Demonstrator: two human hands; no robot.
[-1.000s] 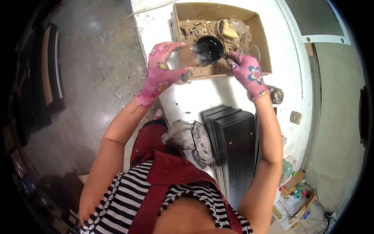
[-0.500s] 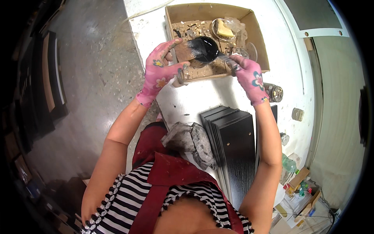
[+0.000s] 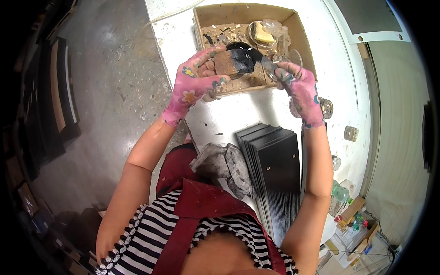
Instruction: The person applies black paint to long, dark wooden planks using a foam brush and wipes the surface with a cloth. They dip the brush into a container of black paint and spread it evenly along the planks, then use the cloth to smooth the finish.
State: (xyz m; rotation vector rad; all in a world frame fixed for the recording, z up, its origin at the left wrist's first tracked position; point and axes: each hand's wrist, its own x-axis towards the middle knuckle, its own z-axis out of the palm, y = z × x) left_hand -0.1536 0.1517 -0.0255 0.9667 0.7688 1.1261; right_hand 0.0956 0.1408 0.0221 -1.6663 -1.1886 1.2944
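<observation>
Both hands wear pink flowered gloves with bare, stained fingertips. My left hand [image 3: 195, 82] is closed on the edge of a flat, brown rectangular piece [image 3: 224, 63], whose right end is smeared with glossy black paste. Partly hidden behind it is a round black thing [image 3: 238, 46], perhaps a container. In my right hand [image 3: 298, 87] is a putty knife [image 3: 269, 67], gripped by the handle. Its dark blade points left and meets or nearly meets the blackened end of the brown piece. Both tools are over a shallow cardboard box [image 3: 250, 90].
Inside the box are crumbs, clear plastic and a round dish with a yellow block [image 3: 263, 33]. Black boards [image 3: 279, 160] lie stacked on the white table [image 3: 206, 120], beside a stained grey cloth [image 3: 220, 165]. Small glass jars [image 3: 351, 133] stand to the right.
My right hand has shifted right and slightly toward me, with the blade now at the brown piece's right end. The left hand and brown piece have moved slightly right, covering more of the round black thing.
</observation>
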